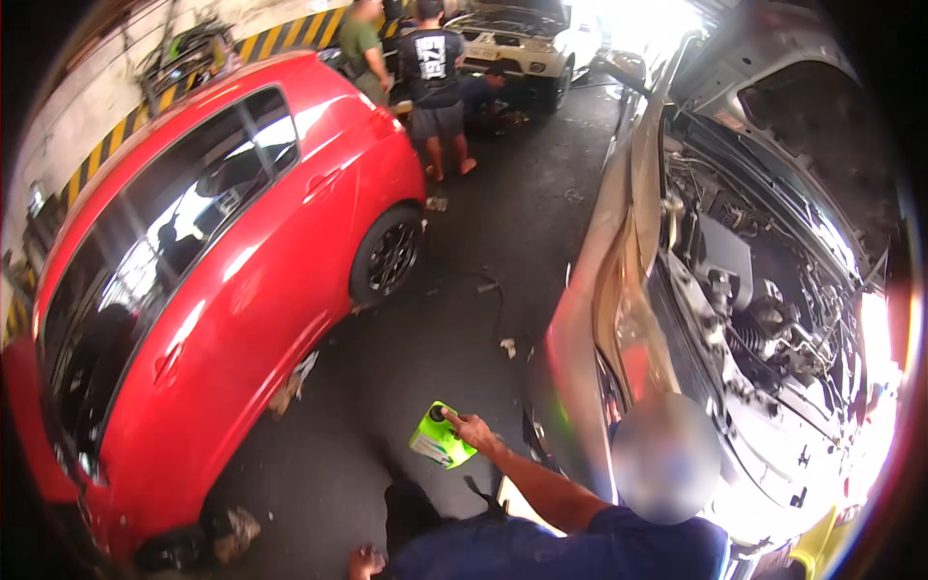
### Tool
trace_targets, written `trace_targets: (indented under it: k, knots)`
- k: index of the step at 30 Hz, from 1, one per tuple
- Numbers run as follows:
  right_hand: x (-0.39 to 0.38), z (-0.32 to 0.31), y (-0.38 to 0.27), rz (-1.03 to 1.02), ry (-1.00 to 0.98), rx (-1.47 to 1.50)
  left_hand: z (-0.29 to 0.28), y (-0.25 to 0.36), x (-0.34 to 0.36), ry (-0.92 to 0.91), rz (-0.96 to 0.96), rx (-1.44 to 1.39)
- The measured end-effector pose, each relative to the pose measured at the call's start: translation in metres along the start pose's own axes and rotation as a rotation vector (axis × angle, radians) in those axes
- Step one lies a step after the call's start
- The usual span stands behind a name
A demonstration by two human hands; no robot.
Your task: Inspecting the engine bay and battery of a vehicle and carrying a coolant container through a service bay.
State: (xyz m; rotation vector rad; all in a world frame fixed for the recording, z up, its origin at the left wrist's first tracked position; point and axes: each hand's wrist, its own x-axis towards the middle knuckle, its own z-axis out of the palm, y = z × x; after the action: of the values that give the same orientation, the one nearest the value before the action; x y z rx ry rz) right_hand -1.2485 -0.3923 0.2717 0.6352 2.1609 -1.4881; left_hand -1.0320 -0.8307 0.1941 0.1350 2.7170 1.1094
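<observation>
My right arm reaches out over the dark floor, and my right hand (471, 431) grips a bright green plastic jug (437, 447) near its top. The jug is tilted, with a pale printed label on its side. Its black cap (437, 413) is on, and a finger lies against it. At the lower edge my left hand (365, 562) shows only in part, low beside my dark blue shirt (522, 556). Its fingers look small and blurred, and I see nothing clear in them.
A red car (261, 251) fills the left. On the right stands a tan car (628, 261) with its hood raised over the engine (764, 319). Farther back, people (433, 77) are by a white vehicle (512, 43). Rags (293, 385) lie along the red car.
</observation>
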Motion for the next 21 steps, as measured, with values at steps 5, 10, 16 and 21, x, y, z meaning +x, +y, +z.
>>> trace_targets:
  k: [5,10,16,21]
  knots:
    - [0.170,-0.095,-0.075,0.104,0.191,0.189,-0.051,-0.013,0.221,-0.744,-1.168,-0.432]
    - [0.267,-0.177,-0.116,0.180,0.472,0.245,-0.059,0.048,0.472,-0.395,-1.088,-0.451]
    - [0.375,-0.313,-0.094,0.270,0.877,0.582,-0.032,0.182,0.825,-0.574,-0.448,0.084]
    - [0.487,-0.429,0.020,0.233,1.101,0.199,0.041,0.327,1.085,-0.478,-0.110,0.160]
